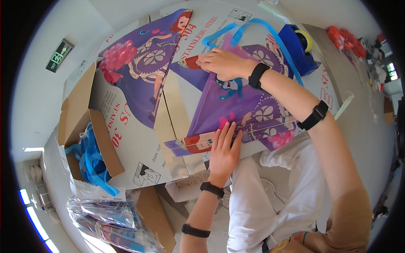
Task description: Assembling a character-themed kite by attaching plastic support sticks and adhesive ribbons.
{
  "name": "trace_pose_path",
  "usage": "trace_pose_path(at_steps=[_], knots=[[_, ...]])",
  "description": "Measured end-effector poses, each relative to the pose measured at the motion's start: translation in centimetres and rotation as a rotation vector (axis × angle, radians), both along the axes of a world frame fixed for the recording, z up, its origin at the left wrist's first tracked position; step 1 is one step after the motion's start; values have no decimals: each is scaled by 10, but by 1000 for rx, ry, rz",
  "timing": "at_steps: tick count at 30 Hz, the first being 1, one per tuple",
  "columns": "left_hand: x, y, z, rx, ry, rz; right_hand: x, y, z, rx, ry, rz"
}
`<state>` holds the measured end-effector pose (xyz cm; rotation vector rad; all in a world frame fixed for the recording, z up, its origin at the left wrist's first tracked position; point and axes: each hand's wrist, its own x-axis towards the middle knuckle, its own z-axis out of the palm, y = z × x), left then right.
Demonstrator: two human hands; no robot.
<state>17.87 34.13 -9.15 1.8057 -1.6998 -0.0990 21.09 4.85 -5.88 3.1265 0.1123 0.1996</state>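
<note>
Pressing our left hand (225,147) down near the lower edge of a purple printed sheet (202,111), we have its fingers straight and slightly apart, their tips on the print just beside a pictured face. Our right hand (228,65) is at the sheet's upper part, fingers bent and close together; we cannot tell whether they pinch the material or only press it. The sheet lies directly in front of us on a white, red-lettered work surface (145,162), and a thin pale strip (270,125) runs across its near side. Beyond our right hand a blue ribbon (262,24) loops over and down toward our forearm, just beside a blue tape dispenser (291,50) with a yellow-cored roll (304,41). To our left lies a second printed sheet (154,61), apart from the first, and left of it an open cardboard box (110,147) holds more blue ribbon (89,158). Clear-wrapped packages (112,225) sit below the box.
</note>
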Motion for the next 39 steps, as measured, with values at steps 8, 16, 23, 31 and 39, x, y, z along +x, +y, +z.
trace_pose_path(at_steps=[8, 16, 23, 31, 39], knots=[[2, 0, -3, -23, 27, 4, 14, -3, -5, -45, 49, -43], [1, 0, -3, -24, 28, 3, 19, 0, 9, -156, 230, -19], [-2, -3, -2, -29, 29, 9, 1, 2, 57, -186, 300, -25], [-1, 0, -7, -27, 11, 51, -108, 64, 82, -484, -345, 24], [-6, -4, -6, -126, -8, 100, -204, 107, 4, -39, -296, -307]])
